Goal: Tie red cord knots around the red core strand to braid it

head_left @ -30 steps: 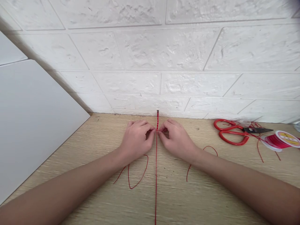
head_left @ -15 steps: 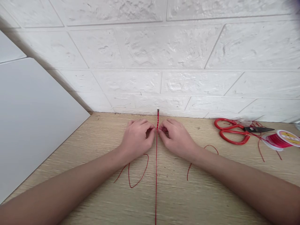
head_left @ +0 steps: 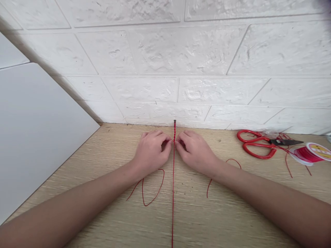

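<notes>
A red cord (head_left: 173, 193) runs straight from the near edge of the view up to a short knotted stretch (head_left: 174, 132), which is fixed to a small dark nail (head_left: 174, 121) at the foot of the wall. On its left side my left hand (head_left: 154, 148) pinches a thin red strand between thumb and forefinger, close below the knots. Facing it, my right hand (head_left: 192, 148) pinches a strand on the other side. One loose end (head_left: 152, 201) loops out below my left wrist; another strand (head_left: 208, 188) curves from under my right forearm.
Red-handled scissors (head_left: 258, 151) lie at the right of the wooden tabletop (head_left: 119, 224), beside a spool of red cord (head_left: 305, 155) and scraps of thread. A white brick-pattern wall (head_left: 207, 48) rises behind. A grey-white panel (head_left: 38, 131) stands at the left.
Both hands keep their pinch beside the knots with hardly any movement. The whole view has shifted very slightly.
</notes>
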Demonstrator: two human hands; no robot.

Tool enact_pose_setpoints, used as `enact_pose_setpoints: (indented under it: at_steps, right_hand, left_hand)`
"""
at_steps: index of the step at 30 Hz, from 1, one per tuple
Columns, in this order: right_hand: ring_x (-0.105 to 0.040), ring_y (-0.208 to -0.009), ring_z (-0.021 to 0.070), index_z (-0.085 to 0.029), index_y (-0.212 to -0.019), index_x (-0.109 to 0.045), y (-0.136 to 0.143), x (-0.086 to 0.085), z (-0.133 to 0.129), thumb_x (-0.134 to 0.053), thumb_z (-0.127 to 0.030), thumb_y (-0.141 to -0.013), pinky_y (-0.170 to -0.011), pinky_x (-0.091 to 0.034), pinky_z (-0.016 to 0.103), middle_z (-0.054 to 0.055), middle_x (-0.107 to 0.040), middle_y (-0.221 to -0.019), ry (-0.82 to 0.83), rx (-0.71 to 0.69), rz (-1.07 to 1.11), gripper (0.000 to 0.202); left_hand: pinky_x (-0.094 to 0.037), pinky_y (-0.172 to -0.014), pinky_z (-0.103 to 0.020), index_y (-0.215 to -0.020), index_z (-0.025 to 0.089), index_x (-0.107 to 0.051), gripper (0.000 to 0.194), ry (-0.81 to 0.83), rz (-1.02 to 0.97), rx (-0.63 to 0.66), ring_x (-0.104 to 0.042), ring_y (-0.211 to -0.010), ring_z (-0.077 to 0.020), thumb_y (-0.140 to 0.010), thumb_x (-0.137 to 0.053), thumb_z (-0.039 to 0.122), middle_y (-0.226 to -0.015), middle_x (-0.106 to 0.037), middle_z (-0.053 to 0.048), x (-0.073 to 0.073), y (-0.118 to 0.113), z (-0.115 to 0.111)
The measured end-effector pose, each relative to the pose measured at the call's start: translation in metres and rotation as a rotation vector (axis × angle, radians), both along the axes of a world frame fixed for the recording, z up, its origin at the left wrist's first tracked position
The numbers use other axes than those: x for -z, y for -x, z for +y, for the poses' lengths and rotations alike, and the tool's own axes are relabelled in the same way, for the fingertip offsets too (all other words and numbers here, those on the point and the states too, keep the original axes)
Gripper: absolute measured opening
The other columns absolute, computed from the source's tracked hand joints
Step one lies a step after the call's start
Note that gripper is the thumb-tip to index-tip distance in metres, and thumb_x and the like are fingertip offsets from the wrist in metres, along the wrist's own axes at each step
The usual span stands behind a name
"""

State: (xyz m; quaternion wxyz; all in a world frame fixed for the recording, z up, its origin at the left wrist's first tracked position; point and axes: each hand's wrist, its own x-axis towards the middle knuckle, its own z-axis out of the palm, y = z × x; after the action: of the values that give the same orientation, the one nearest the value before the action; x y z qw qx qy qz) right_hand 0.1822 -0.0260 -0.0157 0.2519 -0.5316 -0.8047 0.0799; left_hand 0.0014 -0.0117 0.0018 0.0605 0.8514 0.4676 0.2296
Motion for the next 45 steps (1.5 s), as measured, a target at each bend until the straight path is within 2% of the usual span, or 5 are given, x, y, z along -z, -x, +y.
enact_pose_setpoints:
  at_steps: [18, 24, 35, 45]
  right_hand:
    - [-0.054, -0.077, 0.0210, -0.020, -0.082, -0.051, 0.000, 0.000, -0.001, -0.045, -0.020, -0.095, -0.071, -0.038, 0.035, 0.005, -0.063, -0.082, -0.014, 0.004, -0.064, 0.014]
    - [-0.054, -0.078, 0.0212, -0.020, -0.080, -0.052, 0.001, -0.001, -0.001, -0.044, -0.020, -0.096, -0.074, -0.038, 0.035, 0.006, -0.064, -0.081, -0.031, -0.005, -0.098, 0.018]
    - [-0.051, -0.074, 0.0199, -0.020, -0.076, -0.050, 0.000, 0.001, 0.001, -0.045, -0.017, -0.093, -0.071, -0.035, 0.034, 0.005, -0.062, -0.078, -0.024, -0.012, -0.094, 0.018]
    - [-0.049, -0.072, 0.0189, -0.020, -0.074, -0.048, 0.001, 0.001, 0.002, -0.045, -0.015, -0.091, -0.069, -0.032, 0.032, 0.004, -0.060, -0.076, -0.024, -0.014, -0.088, 0.018]
  left_hand:
    - [-0.041, -0.076, -0.037, -0.076, 0.020, -0.060, 0.021, 0.024, 0.033, -0.069, -0.058, -0.077, -0.0188, -0.094, -0.052, 0.026, -0.081, -0.067, -0.002, 0.002, -0.001, 0.003]
    - [-0.038, -0.068, -0.034, -0.064, 0.019, -0.049, 0.034, 0.037, 0.081, -0.026, -0.054, -0.067, -0.0169, -0.097, -0.046, 0.025, -0.069, -0.061, -0.001, 0.002, -0.003, 0.005]
    - [-0.035, -0.066, -0.033, -0.063, 0.020, -0.041, 0.030, 0.068, 0.085, 0.039, -0.049, -0.066, -0.0167, -0.093, -0.041, 0.020, -0.065, -0.055, -0.001, 0.007, -0.003, 0.010]
    - [-0.033, -0.067, -0.033, -0.063, 0.021, -0.033, 0.030, 0.099, 0.077, 0.036, -0.046, -0.066, -0.0168, -0.092, -0.041, 0.020, -0.064, -0.050, 0.000, 0.008, -0.002, 0.010]
